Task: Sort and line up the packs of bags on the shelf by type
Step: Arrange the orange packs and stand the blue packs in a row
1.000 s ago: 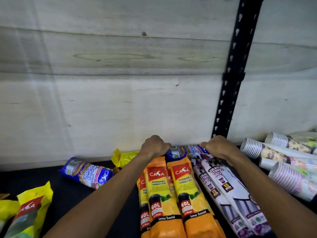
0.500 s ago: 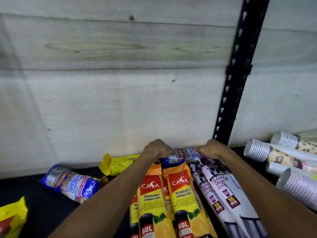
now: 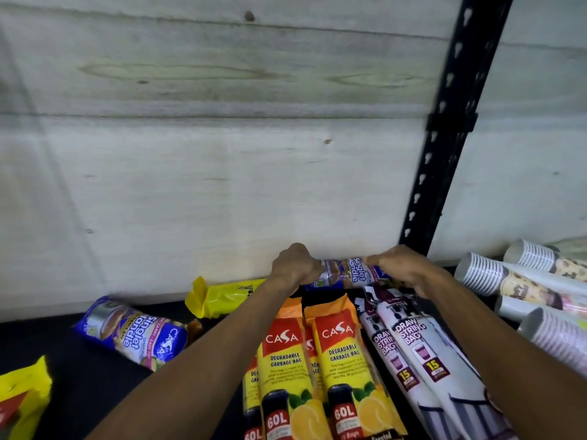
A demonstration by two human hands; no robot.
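Observation:
A blue singlet-handle pack [image 3: 349, 271] lies crosswise at the back of the dark shelf, against the wooden wall. My left hand [image 3: 293, 265] grips its left end and my right hand [image 3: 400, 268] grips its right end. In front of it lie orange-and-yellow degradable garbage bag packs [image 3: 336, 360] side by side, lengthwise. To their right lie white drawstring bag packs [image 3: 413, 350]. A second blue singlet-handle pack [image 3: 133, 330] lies loose at the left. A yellow pack [image 3: 219, 295] rests behind my left forearm.
Sleeves of paper cups [image 3: 508, 281] are piled at the right. A black slotted upright [image 3: 444, 138] stands at the back right. Another yellow pack [image 3: 22, 401] sits at the lower left corner. The dark shelf surface [image 3: 79, 382] shows bare between the left packs.
Both hands lifted the blue singlet-handle pack's ends slightly and drew apart along it, so its label now shows between them. The camera view shifted up and closer.

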